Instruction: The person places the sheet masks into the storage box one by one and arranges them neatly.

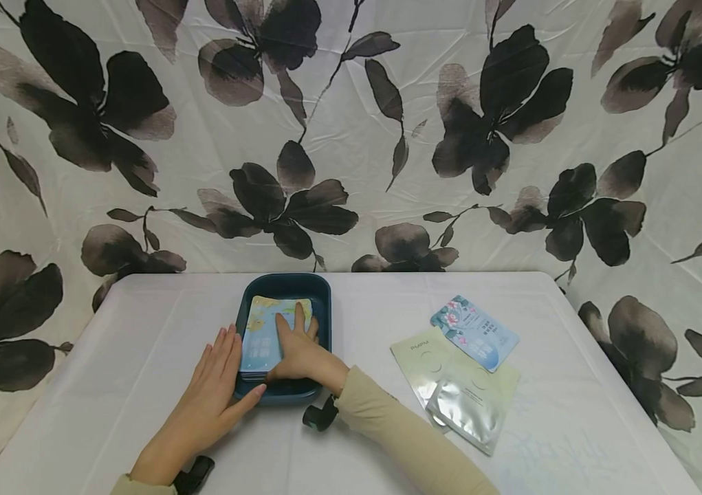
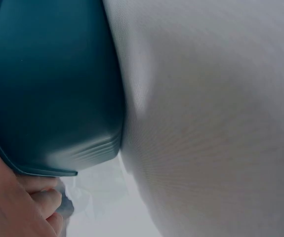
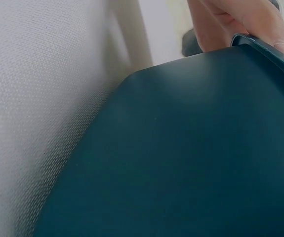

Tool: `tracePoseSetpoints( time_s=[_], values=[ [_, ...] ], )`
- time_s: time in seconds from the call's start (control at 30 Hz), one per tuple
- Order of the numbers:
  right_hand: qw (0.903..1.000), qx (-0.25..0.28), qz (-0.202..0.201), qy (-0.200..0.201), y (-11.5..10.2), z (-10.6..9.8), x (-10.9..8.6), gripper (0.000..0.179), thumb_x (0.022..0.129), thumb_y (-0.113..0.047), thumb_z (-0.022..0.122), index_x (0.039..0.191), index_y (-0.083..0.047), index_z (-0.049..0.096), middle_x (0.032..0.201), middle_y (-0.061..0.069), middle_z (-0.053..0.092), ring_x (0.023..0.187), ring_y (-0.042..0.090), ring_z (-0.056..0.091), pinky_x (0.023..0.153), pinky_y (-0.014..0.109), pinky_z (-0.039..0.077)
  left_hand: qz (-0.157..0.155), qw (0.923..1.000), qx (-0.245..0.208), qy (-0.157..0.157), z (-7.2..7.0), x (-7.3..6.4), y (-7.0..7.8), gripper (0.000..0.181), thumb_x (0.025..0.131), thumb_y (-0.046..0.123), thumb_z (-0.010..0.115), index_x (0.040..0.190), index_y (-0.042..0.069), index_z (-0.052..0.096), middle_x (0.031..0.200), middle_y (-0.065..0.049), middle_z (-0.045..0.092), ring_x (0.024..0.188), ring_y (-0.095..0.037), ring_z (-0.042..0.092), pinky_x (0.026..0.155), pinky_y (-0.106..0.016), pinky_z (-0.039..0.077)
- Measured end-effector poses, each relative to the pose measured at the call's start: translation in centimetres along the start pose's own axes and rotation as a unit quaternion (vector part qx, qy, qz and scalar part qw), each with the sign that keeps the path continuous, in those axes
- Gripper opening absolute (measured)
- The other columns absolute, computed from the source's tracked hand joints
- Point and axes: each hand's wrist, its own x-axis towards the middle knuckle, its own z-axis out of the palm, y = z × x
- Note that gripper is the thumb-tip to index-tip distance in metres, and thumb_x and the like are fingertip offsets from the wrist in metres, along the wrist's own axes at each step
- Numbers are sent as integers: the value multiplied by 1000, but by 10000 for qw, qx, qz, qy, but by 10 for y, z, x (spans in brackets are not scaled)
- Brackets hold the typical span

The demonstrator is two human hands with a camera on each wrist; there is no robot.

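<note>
A dark teal plastic bin holds a neat stack of light-blue and yellow sachets. My right hand reaches into it with fingers spread over the stack's right side, the thumb low at its near end. Along the bin's left rim lies my left hand, its fingers extended side by side and the thumb pointing toward the near left corner. The left wrist view shows the bin's outer wall close up, with folded fingertips just past the rim. Sachets are hidden in both wrist views.
To the right lie a blue floral sachet, pale green packets and a silver packet, overlapping on the white tabletop. Behind the table hangs a floral cloth.
</note>
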Motion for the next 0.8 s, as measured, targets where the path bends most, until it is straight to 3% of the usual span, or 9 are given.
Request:
tracePoseSetpoints(
  time_s=[0.33, 0.57, 0.8],
  values=[
    [9998, 194, 60, -29, 0, -3, 0, 113, 68, -34, 92, 157, -14, 26, 163, 22, -4, 144, 55, 4, 105, 69, 31, 10, 10000, -30, -9, -1, 0, 1, 91, 97, 47, 58, 154, -10, 16, 164, -20, 2, 151, -38, 4, 120, -38, -10],
    [9990, 442, 60, -71, -1, -12, -2, 111, 69, -43, 90, 156, -14, 28, 162, 24, -1, 143, 58, 6, 104, 72, 29, 33, 10000, -20, -9, -1, 0, 1, 90, 97, 46, 58, 153, -11, 17, 164, -20, 3, 151, -38, 3, 120, -38, -10],
    [9977, 675, -42, -18, -2, -24, -7, 107, 72, -43, 88, 156, -13, 28, 162, 25, 0, 145, 53, 7, 106, 70, 28, 21, 10000, 3, -27, -1, 0, 1, 90, 97, 46, 58, 153, -11, 16, 164, -21, 2, 151, -37, 2, 120, -38, -11]
  ],
)
